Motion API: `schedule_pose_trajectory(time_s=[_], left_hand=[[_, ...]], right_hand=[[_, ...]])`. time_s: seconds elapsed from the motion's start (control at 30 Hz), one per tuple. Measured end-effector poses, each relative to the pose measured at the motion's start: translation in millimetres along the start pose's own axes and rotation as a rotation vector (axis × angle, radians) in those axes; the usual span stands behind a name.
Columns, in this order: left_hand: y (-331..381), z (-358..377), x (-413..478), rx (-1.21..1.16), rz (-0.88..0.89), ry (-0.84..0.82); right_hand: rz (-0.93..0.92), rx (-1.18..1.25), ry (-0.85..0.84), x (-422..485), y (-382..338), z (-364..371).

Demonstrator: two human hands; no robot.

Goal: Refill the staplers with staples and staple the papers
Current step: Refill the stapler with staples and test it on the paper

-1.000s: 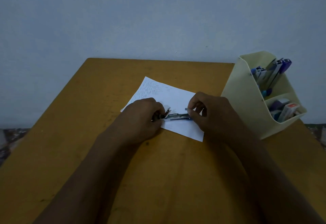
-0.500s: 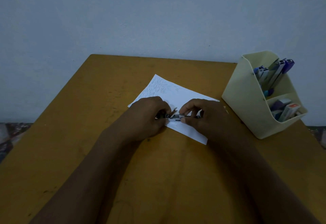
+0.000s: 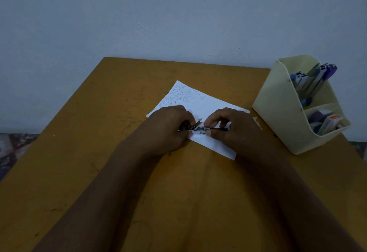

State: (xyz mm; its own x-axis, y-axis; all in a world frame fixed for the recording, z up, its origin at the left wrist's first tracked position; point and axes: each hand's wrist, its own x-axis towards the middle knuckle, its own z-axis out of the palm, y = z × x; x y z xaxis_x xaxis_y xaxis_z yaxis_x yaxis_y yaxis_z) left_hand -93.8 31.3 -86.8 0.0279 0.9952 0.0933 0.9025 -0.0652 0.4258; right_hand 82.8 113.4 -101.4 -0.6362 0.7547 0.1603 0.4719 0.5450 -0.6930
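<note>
The paper (image 3: pixel 200 102) is lying flat on the counter (image 3: pixel 99 152), toward its far side. To the right of the paper, apart from it, the organizer (image 3: pixel 278 110) is standing on the counter near the right edge. In the organizer, staplers (image 3: pixel 315 79) are leaning in the far compartment, and small boxes (image 3: pixel 327 122) are sitting in the near one. Over the paper's near part, the stapler (image 3: pixel 202 128) is being held between the left hand (image 3: pixel 170 126) on its left and the right hand (image 3: pixel 232 126) on its right.

Dim, bluish, soft light; wide-angle edges.
</note>
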Motion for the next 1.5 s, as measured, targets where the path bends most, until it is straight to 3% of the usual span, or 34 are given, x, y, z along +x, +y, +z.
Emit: schedule_pose_trajectory(time_s=[0.33, 0.83, 1.23, 1.5], left_hand=[[0.9, -0.5, -0.6, -0.012, -0.001, -0.009], [0.4, -3.2, -1.6, -0.029, -0.025, -0.018], [-6.1, 0.2, -3.5, -0.117, -0.020, 0.042], [-2.5, 10.8, -1.0, -0.109, 0.123, 0.191]], right_hand=[[-0.017, -0.013, -0.010, -1.0, 1.8, -0.7], [-0.205, -0.206, -0.030, -2.4, 10.3, -10.3], [-0.097, -0.258, -0.039, -7.8, 17.3, -22.8], [-0.083, -0.273, -0.034, -7.5, 15.2, -19.5]])
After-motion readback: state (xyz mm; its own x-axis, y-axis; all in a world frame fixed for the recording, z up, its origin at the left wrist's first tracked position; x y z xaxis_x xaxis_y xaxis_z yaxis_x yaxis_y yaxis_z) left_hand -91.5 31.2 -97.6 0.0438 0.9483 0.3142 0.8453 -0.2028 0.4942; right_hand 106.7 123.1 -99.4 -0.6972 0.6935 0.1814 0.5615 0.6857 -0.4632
